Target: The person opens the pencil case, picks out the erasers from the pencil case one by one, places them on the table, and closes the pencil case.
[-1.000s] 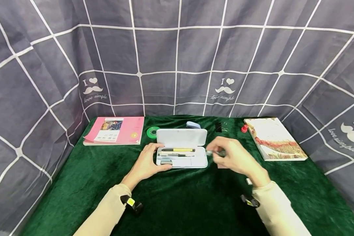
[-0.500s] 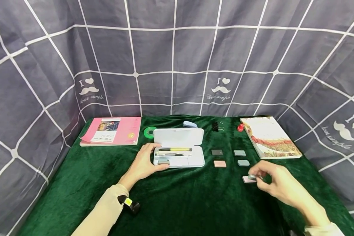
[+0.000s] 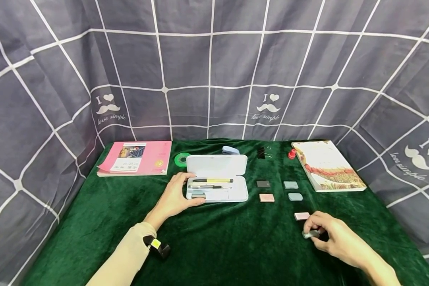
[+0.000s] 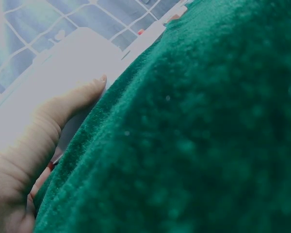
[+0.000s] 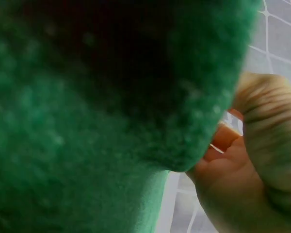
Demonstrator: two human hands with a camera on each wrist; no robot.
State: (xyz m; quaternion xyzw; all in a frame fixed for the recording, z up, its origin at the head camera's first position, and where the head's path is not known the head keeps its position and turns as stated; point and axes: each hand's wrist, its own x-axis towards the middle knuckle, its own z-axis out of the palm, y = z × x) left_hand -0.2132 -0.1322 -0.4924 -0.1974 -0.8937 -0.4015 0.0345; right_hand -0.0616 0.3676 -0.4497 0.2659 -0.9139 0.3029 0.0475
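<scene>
My left hand (image 3: 175,195) grips the left end of a white pencil case (image 3: 237,188), thumb at its front edge. The case lies open with its lid raised at the back. A yellow-and-black pen (image 3: 214,180), a slimmer pen (image 3: 211,186) and a small grey block (image 3: 198,196) lie inside. In the left wrist view, my thumb (image 4: 82,99) lies along the pale case. At the front right, my right hand (image 3: 337,238) pinches a small grey eraser-like block (image 3: 310,234) just above or on the cloth; contact cannot be told. In the right wrist view the cloth hides that block.
Near the right hand lie a light pink block (image 3: 302,216), a blue-grey block (image 3: 295,197), a grey-green block (image 3: 291,185), a salmon block (image 3: 266,198) and a black block (image 3: 263,184). Behind are green tape (image 3: 181,159), a binder clip (image 3: 261,153) and books (image 3: 157,157).
My right hand has moved from beside the case to the front right, carrying the grey block, and has lowered past the light pink block. My left hand keeps its hold on the case.
</scene>
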